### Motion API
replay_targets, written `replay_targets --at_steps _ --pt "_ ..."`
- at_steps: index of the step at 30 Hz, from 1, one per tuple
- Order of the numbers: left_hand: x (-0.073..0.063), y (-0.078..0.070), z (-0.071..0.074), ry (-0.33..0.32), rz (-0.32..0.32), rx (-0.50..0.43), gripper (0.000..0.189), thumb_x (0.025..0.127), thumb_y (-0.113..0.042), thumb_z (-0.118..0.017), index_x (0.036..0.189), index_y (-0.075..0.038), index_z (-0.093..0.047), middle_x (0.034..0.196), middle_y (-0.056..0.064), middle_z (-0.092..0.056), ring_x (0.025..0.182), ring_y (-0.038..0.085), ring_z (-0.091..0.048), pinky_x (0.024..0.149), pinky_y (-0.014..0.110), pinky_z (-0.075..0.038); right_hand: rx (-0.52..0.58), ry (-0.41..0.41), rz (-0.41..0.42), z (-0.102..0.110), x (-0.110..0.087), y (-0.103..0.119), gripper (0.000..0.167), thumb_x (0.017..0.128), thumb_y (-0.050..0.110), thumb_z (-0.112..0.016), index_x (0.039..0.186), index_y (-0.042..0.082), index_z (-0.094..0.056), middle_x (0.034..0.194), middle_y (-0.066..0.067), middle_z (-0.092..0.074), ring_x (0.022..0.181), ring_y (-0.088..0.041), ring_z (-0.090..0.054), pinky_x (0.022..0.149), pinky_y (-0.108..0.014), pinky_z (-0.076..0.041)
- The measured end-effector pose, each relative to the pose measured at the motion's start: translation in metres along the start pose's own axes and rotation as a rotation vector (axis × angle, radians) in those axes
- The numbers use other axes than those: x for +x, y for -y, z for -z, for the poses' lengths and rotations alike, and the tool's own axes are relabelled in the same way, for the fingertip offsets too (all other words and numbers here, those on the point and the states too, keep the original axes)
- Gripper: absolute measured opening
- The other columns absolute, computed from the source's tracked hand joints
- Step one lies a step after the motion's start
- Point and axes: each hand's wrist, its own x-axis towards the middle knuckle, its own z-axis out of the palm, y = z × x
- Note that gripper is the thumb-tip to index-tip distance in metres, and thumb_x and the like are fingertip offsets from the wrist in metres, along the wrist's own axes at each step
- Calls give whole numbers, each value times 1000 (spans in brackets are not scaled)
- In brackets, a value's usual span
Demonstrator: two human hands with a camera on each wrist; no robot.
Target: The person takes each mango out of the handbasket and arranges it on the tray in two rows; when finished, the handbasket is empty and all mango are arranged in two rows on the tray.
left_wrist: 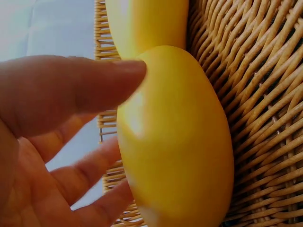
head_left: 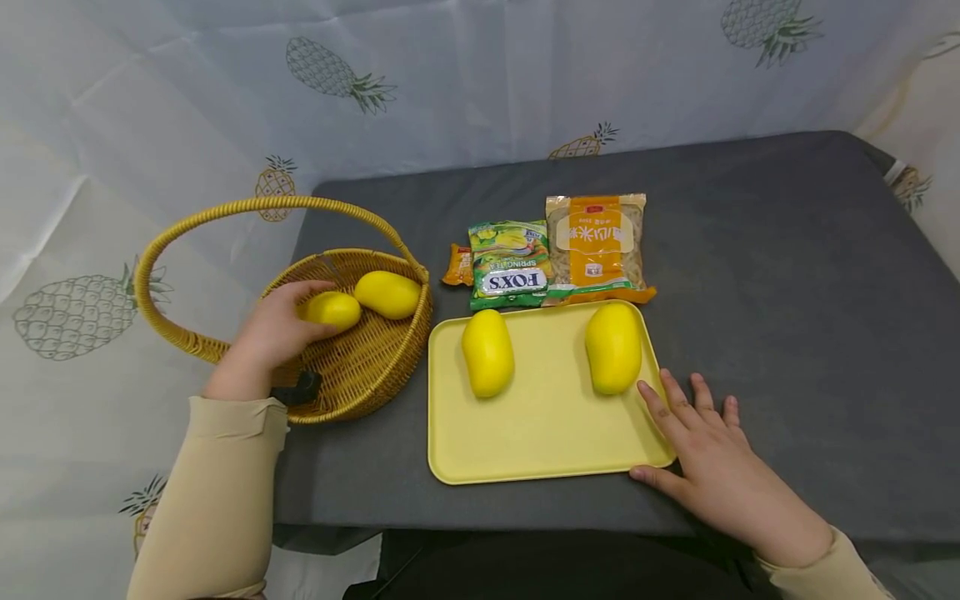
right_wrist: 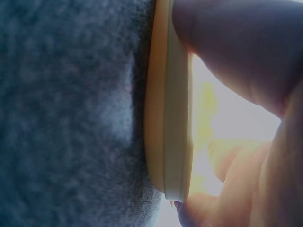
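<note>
My left hand [head_left: 279, 327] reaches into a wicker basket [head_left: 405, 358] and holds a yellow mango [head_left: 334, 310] between thumb and fingers. In the left wrist view the thumb lies against this mango [left_wrist: 175, 137], the fingers partly hidden behind it. A second mango [head_left: 387, 294] touches it inside the basket. On a pale yellow tray [head_left: 551, 433] lie a mango [head_left: 488, 353] at left and another mango [head_left: 613, 347] at right. At the tray's right edge, my right hand [head_left: 708, 450] rests with spread fingers, its thumb on the near corner.
Behind the tray lie a green Fox's candy bag [head_left: 510, 262], an orange and clear food packet [head_left: 596, 242] and a small orange packet [head_left: 458, 265]. The basket's tall handle [head_left: 262, 202] arches over its opening. A grey cloth covers the table [head_left: 765, 275].
</note>
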Motion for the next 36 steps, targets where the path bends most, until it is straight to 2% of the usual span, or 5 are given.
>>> replay_targets --at_steps 8,18,27,31,36 --pt "3 2 -4 26 -1 59 63 101 -12 -76 159 -3 -55 166 32 -45 147 52 -45 118 70 -38 -3 -6 1 0 0 -1 114 94 59 -82 180 24 -15 184 -24 -7 164 -64 1 121 -88 6" --pt "4 6 -7 -11 -14 79 59 99 -7 -74 156 -4 -59 163 31 -49 144 51 -47 116 70 -39 -4 -9 2 0 0 0 113 94 58 -83 179 24 -17 184 -25 -8 164 -64 -1 122 -88 4" --pt "-1 3 -4 -70 -10 -51 66 103 -9 -75 165 -6 -50 166 29 -48 147 52 -47 118 70 -39 0 -3 6 1 1 1 113 95 58 -82 180 25 -15 184 -24 -6 164 -65 0 122 -88 3" --pt "-6 -5 -5 -138 17 -131 72 106 -15 -76 171 -13 -44 167 29 -47 150 52 -46 118 70 -42 -1 3 -1 1 1 1 113 94 57 -82 180 25 -16 184 -25 -6 163 -66 -1 122 -88 3" --pt "-18 -21 -7 -239 5 -198 75 105 -22 -79 171 -18 -45 171 18 -46 152 45 -49 119 66 -43 -17 3 -4 2 0 2 114 93 57 -83 179 21 -17 184 -27 -7 163 -67 -2 121 -89 1"
